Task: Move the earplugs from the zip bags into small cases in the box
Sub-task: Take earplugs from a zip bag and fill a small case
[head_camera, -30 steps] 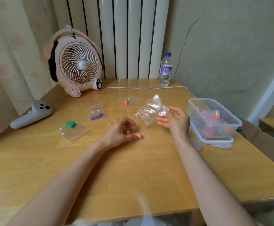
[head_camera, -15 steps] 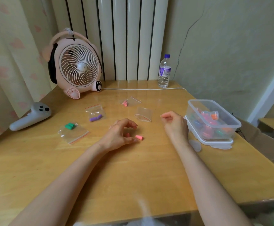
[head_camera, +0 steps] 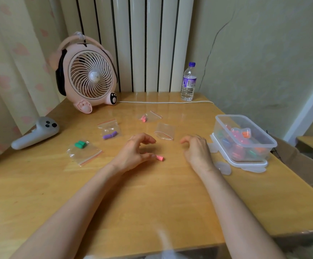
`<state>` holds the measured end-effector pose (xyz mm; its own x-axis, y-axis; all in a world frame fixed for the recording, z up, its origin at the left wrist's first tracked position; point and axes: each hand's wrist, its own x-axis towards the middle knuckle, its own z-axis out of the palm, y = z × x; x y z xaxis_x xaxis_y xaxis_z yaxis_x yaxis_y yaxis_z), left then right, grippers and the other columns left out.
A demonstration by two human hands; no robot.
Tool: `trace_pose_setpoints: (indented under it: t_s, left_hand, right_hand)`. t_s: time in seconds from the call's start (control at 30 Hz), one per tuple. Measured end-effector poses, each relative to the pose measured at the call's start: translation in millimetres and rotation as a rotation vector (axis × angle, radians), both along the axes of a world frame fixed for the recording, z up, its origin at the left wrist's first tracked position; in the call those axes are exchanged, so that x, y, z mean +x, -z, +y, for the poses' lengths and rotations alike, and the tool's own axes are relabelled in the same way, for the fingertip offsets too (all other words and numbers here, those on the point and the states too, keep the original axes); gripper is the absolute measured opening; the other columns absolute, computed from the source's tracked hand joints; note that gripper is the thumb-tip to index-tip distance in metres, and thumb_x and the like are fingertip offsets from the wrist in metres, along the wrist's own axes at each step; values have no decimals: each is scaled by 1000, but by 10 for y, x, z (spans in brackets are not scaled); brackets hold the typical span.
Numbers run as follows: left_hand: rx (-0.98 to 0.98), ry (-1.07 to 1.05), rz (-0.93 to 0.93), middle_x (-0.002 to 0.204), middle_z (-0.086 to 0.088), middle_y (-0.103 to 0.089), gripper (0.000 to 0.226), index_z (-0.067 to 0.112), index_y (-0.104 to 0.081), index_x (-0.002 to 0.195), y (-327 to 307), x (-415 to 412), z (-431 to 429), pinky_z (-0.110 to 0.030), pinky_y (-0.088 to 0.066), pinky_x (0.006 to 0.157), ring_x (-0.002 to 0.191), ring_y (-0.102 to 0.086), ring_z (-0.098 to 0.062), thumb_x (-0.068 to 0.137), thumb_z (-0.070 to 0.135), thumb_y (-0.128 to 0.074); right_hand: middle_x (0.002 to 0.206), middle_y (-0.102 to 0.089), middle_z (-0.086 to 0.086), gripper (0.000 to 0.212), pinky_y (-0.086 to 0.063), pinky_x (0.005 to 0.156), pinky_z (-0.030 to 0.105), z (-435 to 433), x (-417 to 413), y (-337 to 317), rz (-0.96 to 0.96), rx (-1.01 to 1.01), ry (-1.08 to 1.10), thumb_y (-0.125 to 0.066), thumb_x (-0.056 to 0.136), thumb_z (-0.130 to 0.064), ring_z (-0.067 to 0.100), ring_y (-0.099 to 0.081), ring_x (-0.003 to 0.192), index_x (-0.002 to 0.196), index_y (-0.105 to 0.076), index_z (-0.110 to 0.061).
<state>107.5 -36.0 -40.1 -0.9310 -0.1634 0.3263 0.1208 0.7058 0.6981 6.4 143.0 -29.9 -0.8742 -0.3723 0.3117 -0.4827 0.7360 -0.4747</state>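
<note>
A loose pink earplug point(head_camera: 160, 157) lies on the table at the fingertips of my left hand point(head_camera: 135, 152), whose fingers are curled and apart. My right hand point(head_camera: 196, 150) hovers open beside it, holding nothing. An empty zip bag point(head_camera: 164, 131) lies flat just beyond both hands. Three more zip bags hold earplugs: pink ones point(head_camera: 144, 118), purple ones point(head_camera: 110, 135) and green ones point(head_camera: 80, 144). The clear plastic box point(head_camera: 245, 120) at the right holds several coloured small cases and stands on its lid point(head_camera: 245, 165).
A pink fan point(head_camera: 88, 79) stands at the back left, its white cable point(head_camera: 166, 102) running along the back edge. A water bottle point(head_camera: 188, 82) stands by the radiator. A grey controller point(head_camera: 34, 133) lies at the left. A clear case part point(head_camera: 224, 167) lies by the box.
My right hand let go of the empty zip bag, which now lies flat on the table, and drew back towards me. My left hand stays by the pink earplug.
</note>
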Motion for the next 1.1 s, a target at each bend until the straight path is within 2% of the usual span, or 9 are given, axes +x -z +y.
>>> trace_pose_setpoints:
  t_s: [0.07,0.2,0.37,0.53,0.63,0.77,0.87,0.97,1.1]
  left_hand:
    - [-4,5,40,112,3,-60,36,21,-58,107,2,-1,-2,-7,-34,87,108,-51,-13,76,12,-74]
    - [-37,23,164,105,5,-58,42,23,-58,104,-34,11,67,-9,-35,85,99,-50,-9,69,25,-81]
    - [-77,54,227,104,11,-48,58,34,-52,106,-40,5,123,-10,-39,78,87,-47,-4,58,54,-78]
    - [-85,70,335,101,9,-50,43,25,-54,101,-83,26,137,-11,-41,68,78,-49,-7,67,44,-74]
    - [-10,-5,347,97,9,-56,34,16,-55,97,-106,15,115,-15,-43,65,80,-53,-5,72,25,-77]
    - [149,-175,302,92,13,-58,39,17,-51,98,-123,15,-3,-16,-46,65,78,-55,5,71,17,-80]
    - [222,-182,261,84,4,-55,51,23,-48,114,-114,26,-92,-14,-46,68,75,-56,-3,73,19,-77]
    - [171,-187,199,94,-1,-52,41,27,-55,113,-82,13,-172,-17,-45,71,75,-59,-12,76,26,-74]
    - [136,-245,159,115,-2,-50,45,20,-59,109,-24,-21,-243,-15,-46,68,72,-63,-15,70,30,-78]
  right_hand:
    - [107,-63,4,32,-45,86,24,-53,48,-51,-46,-321,-119,-64,79,3,21,-57,102,104,-67,-16]
    - [105,-64,-4,28,-49,77,14,-129,253,-186,-469,-829,-405,-67,82,-3,10,-59,98,104,-63,-19]
    - [118,-61,9,28,-48,94,30,-187,291,-135,-731,-962,-501,-57,89,-3,13,-59,107,115,-61,-13]
    - [119,-61,16,28,-55,85,31,-221,309,-134,-809,-1033,-544,-54,91,-4,18,-62,102,119,-57,-6]
    - [111,-66,14,30,-58,74,30,-253,300,-106,-760,-1003,-488,-54,93,-19,23,-65,100,119,-57,-5]
    - [90,-62,0,24,-41,59,8,-305,291,47,-277,-412,-272,-68,84,-21,10,-57,73,105,-65,-11]
    - [104,-59,5,28,-35,71,13,-359,289,165,-149,-138,-309,-75,77,-20,12,-51,79,103,-68,-11]
    - [97,-62,6,11,-39,73,18,-382,295,141,-129,-129,-304,-72,79,-12,11,-53,76,89,-72,-11]
    - [66,-58,-9,6,-38,59,10,-362,331,65,-211,-396,-346,-72,76,-8,-2,-47,55,82,-71,-9]
